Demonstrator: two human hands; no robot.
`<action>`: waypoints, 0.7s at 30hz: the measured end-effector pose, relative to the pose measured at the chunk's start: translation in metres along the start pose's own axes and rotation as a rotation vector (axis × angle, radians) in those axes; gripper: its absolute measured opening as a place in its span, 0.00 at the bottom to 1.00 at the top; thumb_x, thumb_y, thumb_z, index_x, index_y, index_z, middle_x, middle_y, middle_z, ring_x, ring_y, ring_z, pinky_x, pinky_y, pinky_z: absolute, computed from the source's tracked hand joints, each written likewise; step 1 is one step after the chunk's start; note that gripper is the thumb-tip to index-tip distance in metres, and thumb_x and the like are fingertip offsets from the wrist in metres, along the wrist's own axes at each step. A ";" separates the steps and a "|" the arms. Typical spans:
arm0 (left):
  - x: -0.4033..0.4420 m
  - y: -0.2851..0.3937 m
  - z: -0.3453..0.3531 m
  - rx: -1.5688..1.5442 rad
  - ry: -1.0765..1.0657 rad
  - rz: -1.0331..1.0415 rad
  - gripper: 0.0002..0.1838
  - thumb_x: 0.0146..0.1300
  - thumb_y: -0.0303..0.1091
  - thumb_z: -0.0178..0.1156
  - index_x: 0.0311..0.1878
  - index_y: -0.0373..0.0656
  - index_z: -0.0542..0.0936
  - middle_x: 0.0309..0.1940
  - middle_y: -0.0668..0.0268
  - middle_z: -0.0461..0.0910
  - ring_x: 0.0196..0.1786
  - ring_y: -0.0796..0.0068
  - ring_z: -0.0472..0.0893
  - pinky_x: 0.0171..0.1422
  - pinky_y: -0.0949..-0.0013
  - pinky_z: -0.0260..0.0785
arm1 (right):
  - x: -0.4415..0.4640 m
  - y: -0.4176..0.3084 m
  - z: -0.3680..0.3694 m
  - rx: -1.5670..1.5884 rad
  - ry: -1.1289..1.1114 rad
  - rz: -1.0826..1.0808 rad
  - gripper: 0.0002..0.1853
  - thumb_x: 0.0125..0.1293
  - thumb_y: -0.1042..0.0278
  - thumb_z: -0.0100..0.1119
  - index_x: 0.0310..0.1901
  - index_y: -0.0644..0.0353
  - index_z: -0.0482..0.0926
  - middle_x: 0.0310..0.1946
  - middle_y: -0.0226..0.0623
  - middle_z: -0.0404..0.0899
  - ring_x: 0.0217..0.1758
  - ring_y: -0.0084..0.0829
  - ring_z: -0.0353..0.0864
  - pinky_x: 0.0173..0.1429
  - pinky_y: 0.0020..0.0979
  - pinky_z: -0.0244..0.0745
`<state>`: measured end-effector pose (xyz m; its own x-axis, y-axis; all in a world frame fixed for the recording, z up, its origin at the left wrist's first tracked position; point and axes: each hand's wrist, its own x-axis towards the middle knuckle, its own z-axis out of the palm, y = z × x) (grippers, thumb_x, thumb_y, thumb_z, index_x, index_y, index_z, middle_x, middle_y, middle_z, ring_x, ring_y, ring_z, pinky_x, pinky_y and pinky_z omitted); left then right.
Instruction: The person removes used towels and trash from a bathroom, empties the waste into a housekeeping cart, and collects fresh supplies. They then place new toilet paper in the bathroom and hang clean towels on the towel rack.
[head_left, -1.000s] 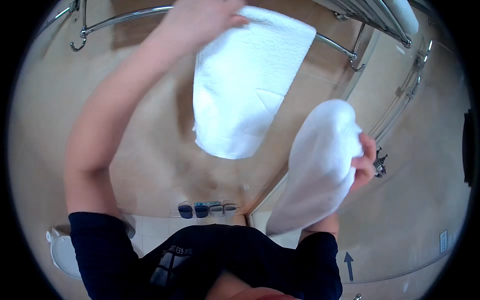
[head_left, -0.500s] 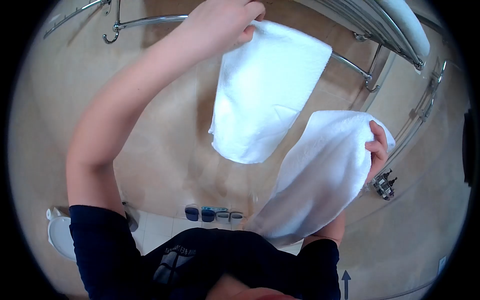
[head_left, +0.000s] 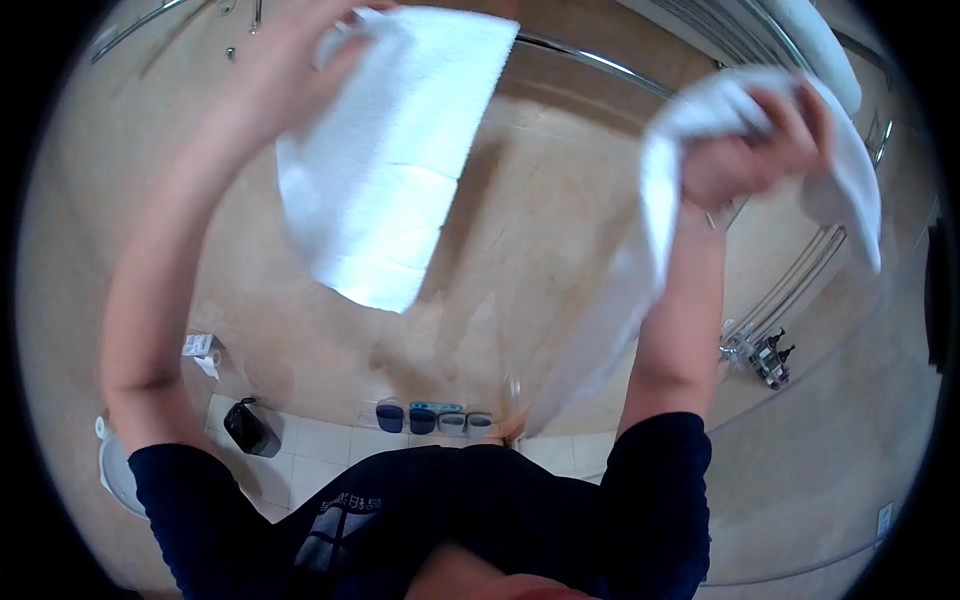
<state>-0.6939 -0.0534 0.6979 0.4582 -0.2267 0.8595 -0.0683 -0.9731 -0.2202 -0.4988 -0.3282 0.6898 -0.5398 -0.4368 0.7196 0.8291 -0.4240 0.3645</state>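
Note:
A folded white towel (head_left: 420,150) hangs over the chrome rail at the upper left of centre. My left hand (head_left: 310,70), blurred by motion, is closed on its upper left edge. Higher up on the right, my right hand (head_left: 755,150) grips a second white towel (head_left: 655,210). This one drapes over the hand, one long part trailing down toward my chest and a shorter end falling on the right. Motion smears the right fingers too.
The chrome rail (head_left: 590,62) runs across the wall below a rack (head_left: 740,30) bearing a rolled white towel (head_left: 815,50). Slippers (head_left: 422,420) line the wall base. A black bin (head_left: 250,428) stands lower left; dispenser bottles (head_left: 770,360) are at right.
My left hand and the hanging towel have shifted left along the rail. My right hand has risen with the second towel, which is now bunched over it rather than spread out.

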 end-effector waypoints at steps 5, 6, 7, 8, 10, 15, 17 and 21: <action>-0.026 0.095 0.064 -0.749 -0.493 -0.342 0.33 0.59 0.41 0.59 0.65 0.41 0.58 0.59 0.54 0.68 0.59 0.63 0.70 0.65 0.63 0.60 | -0.047 0.022 0.083 -0.515 -0.916 0.026 0.20 0.57 0.59 0.51 0.51 0.55 0.73 0.52 0.43 0.72 0.58 0.43 0.68 0.64 0.41 0.60; -0.029 0.099 0.089 -0.824 -0.542 -0.385 0.37 0.58 0.43 0.60 0.65 0.37 0.55 0.58 0.50 0.66 0.60 0.62 0.68 0.66 0.62 0.58 | -0.031 0.016 0.074 -0.045 -0.877 0.129 0.11 0.56 0.70 0.56 0.41 0.60 0.78 0.45 0.36 0.77 0.49 0.36 0.73 0.56 0.32 0.66; -0.024 0.108 0.099 -1.121 -0.571 -0.351 0.35 0.59 0.40 0.59 0.64 0.35 0.56 0.58 0.50 0.66 0.61 0.65 0.67 0.66 0.64 0.58 | -0.003 0.005 0.059 0.206 -1.140 0.356 0.14 0.60 0.69 0.53 0.47 0.56 0.78 0.43 0.36 0.79 0.47 0.35 0.75 0.55 0.28 0.65; -0.024 0.110 0.124 -1.131 -0.500 -0.394 0.32 0.60 0.37 0.58 0.63 0.35 0.58 0.55 0.53 0.69 0.58 0.68 0.69 0.63 0.67 0.60 | -0.007 0.022 0.063 0.335 -1.270 0.444 0.14 0.61 0.67 0.52 0.48 0.55 0.78 0.42 0.37 0.79 0.45 0.34 0.75 0.53 0.27 0.66; -0.023 0.111 0.141 -1.136 -0.430 -0.434 0.29 0.61 0.35 0.57 0.61 0.34 0.60 0.52 0.56 0.73 0.55 0.72 0.72 0.60 0.70 0.63 | -0.013 0.043 0.076 0.467 -1.392 0.532 0.14 0.62 0.64 0.52 0.48 0.55 0.78 0.40 0.38 0.80 0.43 0.33 0.76 0.52 0.26 0.67; -0.026 0.112 0.130 -1.170 -0.268 -0.582 0.18 0.65 0.30 0.52 0.55 0.33 0.68 0.35 0.68 0.81 0.39 0.85 0.76 0.47 0.78 0.66 | -0.004 0.031 0.042 -0.152 -0.918 0.255 0.16 0.63 0.58 0.52 0.46 0.57 0.78 0.38 0.36 0.81 0.39 0.32 0.79 0.46 0.28 0.71; -0.026 0.107 0.127 -1.218 -0.248 -0.558 0.16 0.65 0.29 0.51 0.54 0.33 0.69 0.38 0.66 0.80 0.41 0.85 0.76 0.48 0.78 0.67 | -0.013 0.023 0.001 -0.096 -0.688 0.374 0.13 0.56 0.64 0.59 0.42 0.60 0.77 0.36 0.35 0.80 0.39 0.35 0.78 0.43 0.34 0.72; -0.017 0.107 0.105 -1.280 -0.215 -0.551 0.17 0.66 0.30 0.51 0.55 0.32 0.69 0.41 0.64 0.80 0.42 0.83 0.77 0.48 0.79 0.68 | -0.063 -0.013 -0.064 0.059 -0.725 0.974 0.17 0.51 0.68 0.68 0.41 0.64 0.75 0.34 0.34 0.77 0.38 0.24 0.75 0.39 0.23 0.71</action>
<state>-0.6153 -0.1490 0.6114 0.8064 0.0880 0.5847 -0.5319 -0.3239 0.7824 -0.4853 -0.3464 0.6020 0.5039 0.0009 0.8638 0.8576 -0.1204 -0.5001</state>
